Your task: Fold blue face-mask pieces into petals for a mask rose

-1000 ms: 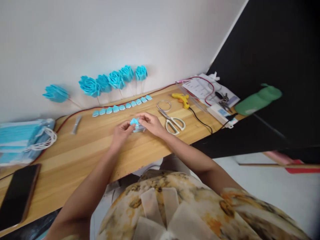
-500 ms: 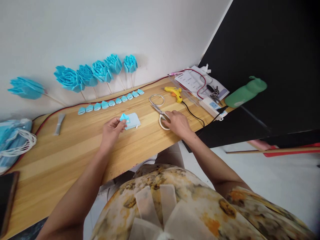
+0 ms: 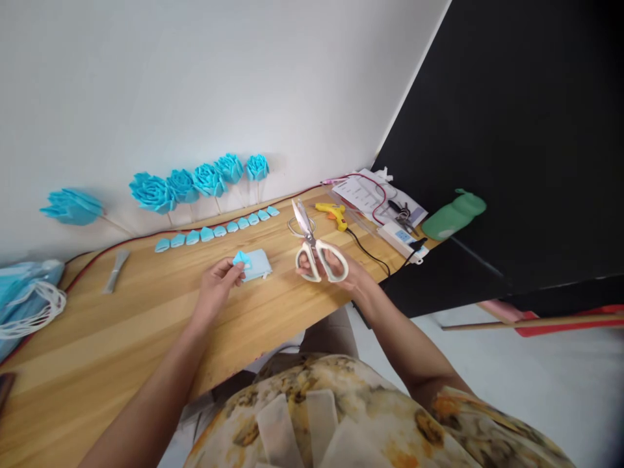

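Note:
Between the thumb and fingers of my left hand is a small folded blue fabric piece. Just beyond it, a stack of light blue fabric squares lies on the wooden table. My right hand holds a pair of scissors by the white handles, with the blades parted and pointing away from me. Behind the stack runs a row of several folded blue petals. A coil of silvery wire lies partly hidden behind the scissors.
Several blue fabric flowers on sticks lean against the wall. To the right are a yellow glue gun, a power strip, papers and a green bottle. Blue masks with white loops and thin grey strips lie left.
My right hand has picked up the scissors from the table and turned them upright, blades apart. My left hand keeps its pinch on the folded piece. The view has tilted up.

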Demonstrator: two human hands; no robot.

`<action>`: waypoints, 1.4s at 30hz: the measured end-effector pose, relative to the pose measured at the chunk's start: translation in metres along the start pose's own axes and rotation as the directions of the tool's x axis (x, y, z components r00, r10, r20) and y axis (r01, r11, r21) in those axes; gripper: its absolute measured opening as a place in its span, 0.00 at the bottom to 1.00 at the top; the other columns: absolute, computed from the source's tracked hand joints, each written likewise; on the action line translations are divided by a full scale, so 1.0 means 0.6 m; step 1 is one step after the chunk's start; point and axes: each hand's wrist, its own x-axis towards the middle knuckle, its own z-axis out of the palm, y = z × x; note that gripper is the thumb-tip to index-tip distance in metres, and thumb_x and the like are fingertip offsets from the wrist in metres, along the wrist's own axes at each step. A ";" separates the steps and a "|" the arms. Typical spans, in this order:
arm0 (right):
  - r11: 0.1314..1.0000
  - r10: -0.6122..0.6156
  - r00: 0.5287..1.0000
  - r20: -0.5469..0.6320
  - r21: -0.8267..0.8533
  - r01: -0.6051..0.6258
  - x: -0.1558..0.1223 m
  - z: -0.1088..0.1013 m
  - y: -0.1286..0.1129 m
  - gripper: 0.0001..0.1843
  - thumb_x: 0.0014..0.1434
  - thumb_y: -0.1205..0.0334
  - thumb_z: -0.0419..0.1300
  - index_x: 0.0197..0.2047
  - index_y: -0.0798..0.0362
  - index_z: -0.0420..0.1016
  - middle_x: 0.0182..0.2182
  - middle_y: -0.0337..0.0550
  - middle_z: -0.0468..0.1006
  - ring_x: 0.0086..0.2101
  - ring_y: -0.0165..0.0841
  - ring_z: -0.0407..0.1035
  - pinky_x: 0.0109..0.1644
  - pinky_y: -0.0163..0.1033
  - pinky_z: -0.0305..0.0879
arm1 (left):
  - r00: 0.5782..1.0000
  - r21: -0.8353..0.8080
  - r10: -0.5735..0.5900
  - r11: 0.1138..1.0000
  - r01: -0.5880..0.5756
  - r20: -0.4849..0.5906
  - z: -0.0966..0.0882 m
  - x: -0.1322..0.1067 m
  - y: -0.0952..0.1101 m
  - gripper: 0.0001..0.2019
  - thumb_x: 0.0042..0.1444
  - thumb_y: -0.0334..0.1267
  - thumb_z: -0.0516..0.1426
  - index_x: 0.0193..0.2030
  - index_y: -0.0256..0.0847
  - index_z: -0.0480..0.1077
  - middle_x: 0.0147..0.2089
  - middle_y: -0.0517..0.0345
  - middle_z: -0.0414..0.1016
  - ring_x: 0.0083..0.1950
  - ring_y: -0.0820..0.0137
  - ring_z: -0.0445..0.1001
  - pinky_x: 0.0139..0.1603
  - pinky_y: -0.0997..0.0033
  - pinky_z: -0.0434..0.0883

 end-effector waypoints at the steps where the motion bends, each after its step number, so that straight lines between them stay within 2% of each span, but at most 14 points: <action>1: 0.999 0.005 1.000 0.020 0.033 -0.005 0.001 0.003 0.007 0.37 0.49 0.35 0.70 0.54 0.51 0.75 0.38 0.45 0.79 0.38 0.34 0.74 0.47 0.45 0.76 | 1.000 -0.002 0.002 1.000 -0.002 -0.002 -0.001 0.000 0.000 0.14 0.51 0.50 0.64 0.27 0.40 0.73 0.25 0.61 0.73 0.26 0.74 0.67 0.33 0.72 0.65; 12: 0.994 0.040 0.997 0.067 0.094 -0.046 0.008 -0.001 0.027 0.39 0.48 0.31 0.68 0.54 0.50 0.74 0.43 0.48 0.79 0.44 0.39 0.76 0.53 0.50 0.75 | 0.999 -0.022 -0.003 1.000 0.004 0.032 0.000 -0.002 -0.001 0.14 0.53 0.49 0.64 0.27 0.40 0.72 0.25 0.61 0.72 0.27 0.74 0.66 0.33 0.72 0.64; 15: 1.000 0.023 0.997 0.078 -0.003 -0.023 0.006 0.002 0.019 0.40 0.50 0.28 0.64 0.56 0.49 0.73 0.45 0.49 0.78 0.42 0.38 0.76 0.51 0.49 0.74 | 1.000 -0.014 -0.007 1.000 0.007 0.019 0.001 -0.003 0.001 0.14 0.53 0.48 0.63 0.26 0.40 0.72 0.25 0.61 0.72 0.27 0.74 0.66 0.33 0.73 0.64; 17: 0.976 -0.042 0.999 0.033 -0.212 0.048 0.004 0.008 0.012 0.37 0.53 0.31 0.64 0.56 0.50 0.73 0.45 0.49 0.78 0.40 0.37 0.75 0.49 0.48 0.74 | 1.000 0.001 -0.014 1.000 0.014 0.018 0.002 -0.004 0.005 0.13 0.53 0.48 0.63 0.26 0.40 0.72 0.25 0.61 0.72 0.27 0.74 0.66 0.33 0.73 0.64; 18: 0.918 -0.112 0.994 -0.015 -0.385 0.098 0.003 0.011 0.008 0.34 0.55 0.36 0.65 0.57 0.49 0.73 0.46 0.49 0.78 0.41 0.38 0.75 0.49 0.48 0.73 | 1.000 0.009 -0.018 1.000 0.018 0.022 0.002 -0.005 0.007 0.13 0.53 0.48 0.63 0.26 0.40 0.72 0.24 0.61 0.72 0.27 0.74 0.66 0.33 0.72 0.65; 19: 0.803 -0.208 0.976 -0.058 -0.581 0.137 0.001 0.015 0.005 0.30 0.56 0.42 0.66 0.57 0.49 0.74 0.46 0.49 0.78 0.42 0.38 0.74 0.50 0.48 0.72 | 0.999 0.016 -0.026 1.000 0.026 0.028 0.003 -0.005 0.008 0.13 0.52 0.48 0.63 0.27 0.40 0.72 0.24 0.61 0.72 0.27 0.73 0.66 0.32 0.72 0.65; 21: 0.409 -0.460 0.887 -0.054 -0.899 0.157 -0.001 0.020 0.000 0.26 0.56 0.54 0.67 0.57 0.49 0.74 0.48 0.50 0.78 0.46 0.41 0.73 0.54 0.51 0.70 | 1.000 0.009 -0.018 1.000 0.017 0.020 0.004 -0.004 0.008 0.12 0.52 0.48 0.64 0.28 0.40 0.73 0.24 0.61 0.72 0.27 0.73 0.67 0.33 0.72 0.65; 23: 0.052 -0.607 0.791 0.071 -0.990 0.129 -0.004 0.021 -0.003 0.25 0.57 0.61 0.64 0.59 0.50 0.74 0.47 0.51 0.78 0.48 0.43 0.72 0.54 0.51 0.70 | 1.000 -0.017 -0.006 1.000 0.006 0.017 0.004 -0.003 0.006 0.13 0.51 0.48 0.64 0.28 0.40 0.73 0.24 0.61 0.72 0.26 0.73 0.67 0.32 0.72 0.65; 24: -0.070 -0.639 0.757 0.136 -0.990 0.120 -0.005 0.021 -0.003 0.26 0.58 0.63 0.63 0.60 0.50 0.73 0.46 0.50 0.77 0.47 0.43 0.72 0.53 0.51 0.71 | 1.000 -0.021 -0.006 1.000 0.007 0.019 0.003 -0.002 0.004 0.13 0.51 0.48 0.64 0.28 0.40 0.73 0.24 0.61 0.72 0.26 0.73 0.67 0.32 0.72 0.65; 26: -0.219 -0.666 0.708 0.234 -0.969 0.114 -0.006 0.019 -0.003 0.27 0.58 0.63 0.62 0.62 0.49 0.71 0.44 0.49 0.77 0.45 0.42 0.72 0.49 0.50 0.73 | 1.000 -0.029 -0.006 1.000 0.007 0.018 0.003 -0.002 0.002 0.13 0.52 0.48 0.64 0.29 0.40 0.73 0.24 0.61 0.73 0.26 0.73 0.67 0.32 0.72 0.65; 28: -0.294 -0.682 0.672 0.288 -0.950 0.108 -0.007 0.017 -0.003 0.29 0.58 0.63 0.62 0.63 0.48 0.70 0.44 0.49 0.76 0.44 0.42 0.72 0.48 0.49 0.73 | 1.000 -0.031 -0.004 1.000 0.004 0.012 0.003 -0.002 0.001 0.13 0.52 0.47 0.64 0.29 0.40 0.73 0.24 0.60 0.73 0.26 0.74 0.67 0.31 0.73 0.65; 31: -0.341 -0.697 0.638 0.328 -0.934 0.108 -0.007 0.016 -0.003 0.30 0.59 0.64 0.62 0.64 0.48 0.68 0.44 0.48 0.75 0.43 0.41 0.72 0.46 0.49 0.73 | 1.000 -0.028 -0.003 1.000 0.004 0.015 0.005 -0.002 0.004 0.13 0.51 0.47 0.64 0.28 0.40 0.73 0.24 0.61 0.73 0.26 0.74 0.67 0.31 0.73 0.65; 34: -0.346 -0.692 0.643 0.328 -0.933 0.103 -0.006 0.015 -0.003 0.28 0.59 0.62 0.62 0.63 0.48 0.69 0.43 0.48 0.75 0.42 0.41 0.72 0.45 0.49 0.72 | 1.000 -0.030 -0.003 1.000 0.004 0.013 0.005 -0.001 0.003 0.13 0.51 0.48 0.64 0.27 0.40 0.73 0.23 0.61 0.73 0.25 0.74 0.67 0.30 0.73 0.65; 42: -0.207 -0.594 0.796 0.115 -0.978 -0.012 -0.014 0.013 -0.001 0.28 0.59 0.60 0.60 0.63 0.48 0.71 0.47 0.52 0.75 0.47 0.46 0.70 0.53 0.54 0.68 | 1.000 -0.028 -0.002 1.000 0.002 0.015 0.003 -0.001 0.000 0.13 0.52 0.48 0.63 0.28 0.40 0.73 0.24 0.61 0.72 0.26 0.73 0.69 0.31 0.72 0.66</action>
